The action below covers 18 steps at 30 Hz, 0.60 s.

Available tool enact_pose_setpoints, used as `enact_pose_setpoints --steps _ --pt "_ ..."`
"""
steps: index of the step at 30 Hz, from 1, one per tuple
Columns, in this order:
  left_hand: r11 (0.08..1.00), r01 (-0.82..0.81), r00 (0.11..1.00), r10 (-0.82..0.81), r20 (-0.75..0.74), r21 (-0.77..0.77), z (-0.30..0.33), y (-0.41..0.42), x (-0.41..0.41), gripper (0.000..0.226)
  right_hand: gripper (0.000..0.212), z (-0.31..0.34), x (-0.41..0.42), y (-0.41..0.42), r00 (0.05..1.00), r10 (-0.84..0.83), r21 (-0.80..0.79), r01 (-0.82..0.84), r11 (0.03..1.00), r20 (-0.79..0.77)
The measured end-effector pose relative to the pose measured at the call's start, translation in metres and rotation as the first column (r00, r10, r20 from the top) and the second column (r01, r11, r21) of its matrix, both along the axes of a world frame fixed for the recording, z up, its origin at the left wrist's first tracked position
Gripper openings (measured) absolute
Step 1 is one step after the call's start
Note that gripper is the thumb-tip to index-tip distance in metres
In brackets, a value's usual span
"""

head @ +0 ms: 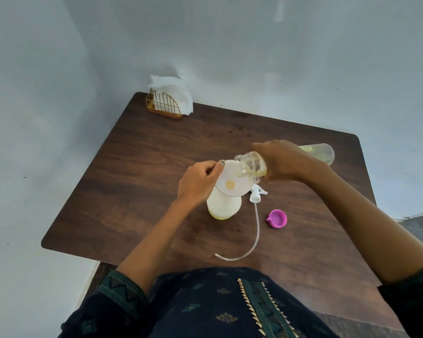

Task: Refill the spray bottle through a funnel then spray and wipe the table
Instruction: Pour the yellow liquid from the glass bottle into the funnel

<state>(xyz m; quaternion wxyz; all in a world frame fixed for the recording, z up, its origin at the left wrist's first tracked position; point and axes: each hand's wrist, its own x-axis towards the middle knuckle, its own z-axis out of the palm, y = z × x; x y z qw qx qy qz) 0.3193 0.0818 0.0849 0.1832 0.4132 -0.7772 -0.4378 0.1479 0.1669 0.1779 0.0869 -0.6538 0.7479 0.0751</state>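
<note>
Dark wood counter (137, 167), left hand (198, 182) pinching funnel (232, 181) rim on spray bottle (224, 207), right hand (282, 161) gripping tilted refill bottle (248, 164), its middle hidden.

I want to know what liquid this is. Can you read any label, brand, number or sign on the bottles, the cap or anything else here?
None can be read. The tilted clear refill bottle, the white spray bottle, the pink cap and the napkin holder show no print or label in this view.

Magenta cap (277, 218), dark woodgrain table (142, 172), gold napkin holder (164, 104), white napkins (174, 90).
</note>
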Motion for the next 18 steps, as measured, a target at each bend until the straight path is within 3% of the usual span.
enact_pose_setpoints --steps 18 --pt "1.0 0.007 1.0 -0.007 -0.002 -0.015 -0.0007 -0.0013 -0.0014 0.049 0.038 0.0021 0.0014 -0.0008 1.0 0.001 0.009 -0.001 1.0 0.004"
